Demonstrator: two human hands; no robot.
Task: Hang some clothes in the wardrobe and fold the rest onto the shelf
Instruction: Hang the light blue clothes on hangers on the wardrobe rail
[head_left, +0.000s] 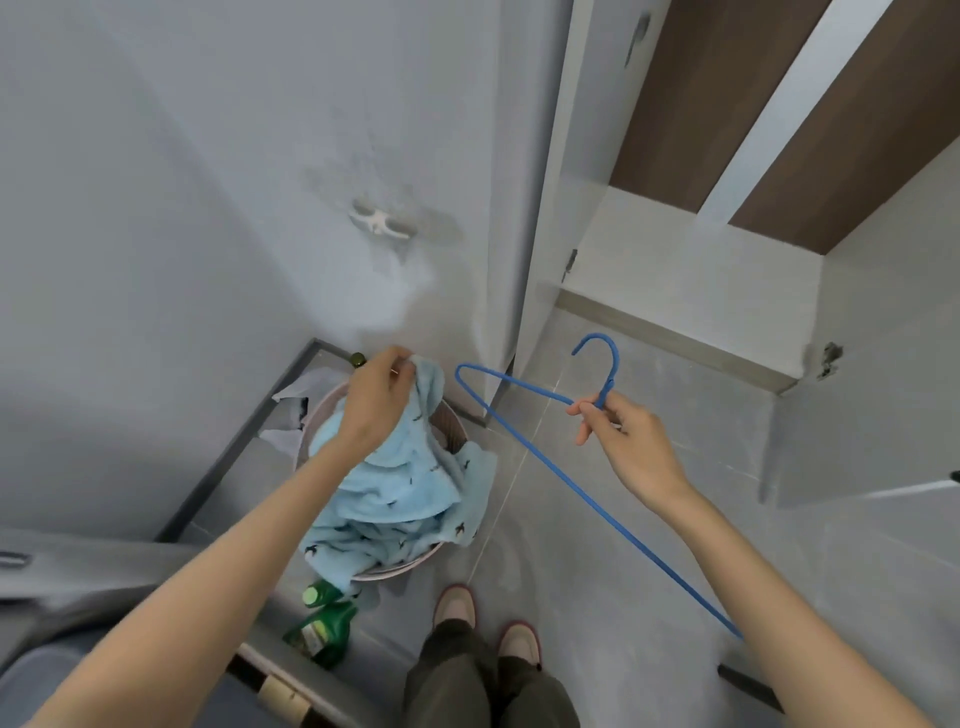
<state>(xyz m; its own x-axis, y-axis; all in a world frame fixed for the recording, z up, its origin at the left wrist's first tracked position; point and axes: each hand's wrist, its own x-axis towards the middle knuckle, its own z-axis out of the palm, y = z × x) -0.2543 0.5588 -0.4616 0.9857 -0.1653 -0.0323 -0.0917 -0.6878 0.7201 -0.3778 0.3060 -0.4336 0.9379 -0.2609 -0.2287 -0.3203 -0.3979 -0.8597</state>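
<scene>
Head view: your left grip (376, 395) pinches a blue garment (405, 499) above the basket (454, 423) on the grey floor (649, 545) by the wall (208, 182). Your right grip (628, 441) holds a hanger (616, 364) by its neck before the open wardrobe (691, 280). A bottle (324, 623) lies beside the basket.

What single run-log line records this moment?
left hand: pinches light blue garment over basket | right hand: holds blue hanger | wardrobe: open

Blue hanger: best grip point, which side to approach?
Pinch the blue hanger at its neck just under the hook, from below. Both wire arms meet there; the right hand pinches it so, leaving the shoulders free for the light blue garment.
</scene>
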